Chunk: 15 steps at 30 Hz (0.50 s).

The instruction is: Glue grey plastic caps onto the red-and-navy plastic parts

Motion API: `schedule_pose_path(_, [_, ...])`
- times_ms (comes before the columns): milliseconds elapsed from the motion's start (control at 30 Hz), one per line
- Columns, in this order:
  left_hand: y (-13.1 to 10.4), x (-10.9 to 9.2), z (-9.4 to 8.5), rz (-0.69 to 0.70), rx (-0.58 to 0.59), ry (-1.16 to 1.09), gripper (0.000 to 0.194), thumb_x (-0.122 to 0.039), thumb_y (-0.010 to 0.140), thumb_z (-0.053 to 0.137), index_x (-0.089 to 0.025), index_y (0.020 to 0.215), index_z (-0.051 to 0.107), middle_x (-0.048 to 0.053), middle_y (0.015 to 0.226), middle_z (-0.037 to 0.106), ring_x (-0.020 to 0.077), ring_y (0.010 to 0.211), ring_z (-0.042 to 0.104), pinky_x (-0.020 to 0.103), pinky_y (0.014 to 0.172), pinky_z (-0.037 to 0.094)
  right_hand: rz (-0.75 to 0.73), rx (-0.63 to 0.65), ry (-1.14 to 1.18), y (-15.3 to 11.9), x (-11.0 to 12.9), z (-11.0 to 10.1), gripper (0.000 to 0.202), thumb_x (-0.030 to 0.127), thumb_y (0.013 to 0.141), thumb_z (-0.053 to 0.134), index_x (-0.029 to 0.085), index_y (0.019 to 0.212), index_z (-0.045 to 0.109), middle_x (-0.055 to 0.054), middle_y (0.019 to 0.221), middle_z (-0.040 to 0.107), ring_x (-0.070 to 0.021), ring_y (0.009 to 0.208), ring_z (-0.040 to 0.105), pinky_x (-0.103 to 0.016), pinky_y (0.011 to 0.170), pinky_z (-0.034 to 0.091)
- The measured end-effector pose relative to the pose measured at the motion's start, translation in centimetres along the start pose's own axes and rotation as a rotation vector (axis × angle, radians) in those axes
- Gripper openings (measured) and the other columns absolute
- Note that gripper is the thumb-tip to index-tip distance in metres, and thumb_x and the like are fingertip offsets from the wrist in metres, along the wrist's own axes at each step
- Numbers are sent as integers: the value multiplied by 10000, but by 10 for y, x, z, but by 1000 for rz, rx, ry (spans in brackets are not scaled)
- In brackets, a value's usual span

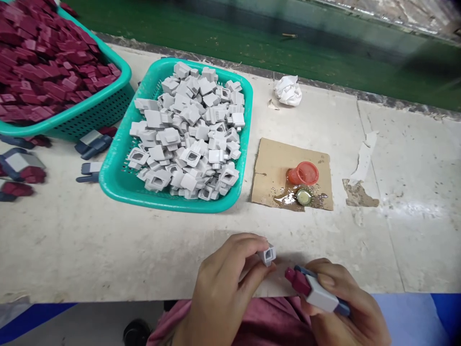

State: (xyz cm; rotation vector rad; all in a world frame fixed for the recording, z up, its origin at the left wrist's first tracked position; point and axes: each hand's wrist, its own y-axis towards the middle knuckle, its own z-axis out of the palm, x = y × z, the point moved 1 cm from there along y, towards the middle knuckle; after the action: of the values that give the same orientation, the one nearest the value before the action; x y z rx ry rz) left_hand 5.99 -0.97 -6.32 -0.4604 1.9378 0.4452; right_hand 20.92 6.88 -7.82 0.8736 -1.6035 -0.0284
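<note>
Between thumb and fingers, my left hand (226, 283) pinches a small light grey plastic piece (268, 254), its square hollow end facing right. My right hand (351, 298) grips a blocky plastic assembly (321, 294) of grey, dark blue and dark red parts. Its dark red end points toward the grey piece, and a gap separates the two. Both hands are over the table's near edge. Beyond them stands a green basket (173, 204) heaped with similar grey pieces (192, 115).
Another green basket (124, 72) holds dark red pieces. Several joined assemblies (23, 166) lie at the left. A cardboard sheet (264, 158) carries a red cup (304, 174), a bottle cap (303, 196) and wet liquid. Crumpled paper (288, 90) and a torn strip (364, 156) lie farther off.
</note>
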Motion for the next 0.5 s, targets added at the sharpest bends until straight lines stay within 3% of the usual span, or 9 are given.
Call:
schedule_pose_path(233, [3, -1, 1, 72, -18, -11, 230, -33, 790, 590, -195, 953, 604, -24, 956, 676, 47, 900, 629, 60, 874, 451, 10, 12, -21, -4, -1, -1, 402, 103, 749, 693, 179, 1125, 575, -21, 872, 594, -157, 750, 574, -298, 544, 472])
schedule_pose_path(400, [1, -2, 2, 85, -55, 18, 220, -24, 770, 602, -189, 916, 616, -17, 910, 685, 66, 863, 634, 105, 827, 486, -22, -43, -113, 2, 1, 3, 363, 123, 780, 665, 234, 1122, 611, -17, 879, 547, -154, 787, 555, -300, 585, 483])
schedule_pose_path(500, [-1, -2, 6, 115, -124, 55, 168, -41, 764, 618, -174, 866, 617, -11, 850, 679, 77, 822, 627, 138, 772, 503, -80, -48, -114, 4, 3, 4, 355, 112, 784, 660, 202, 1123, 608, -24, 879, 556, -154, 782, 545, -310, 602, 485])
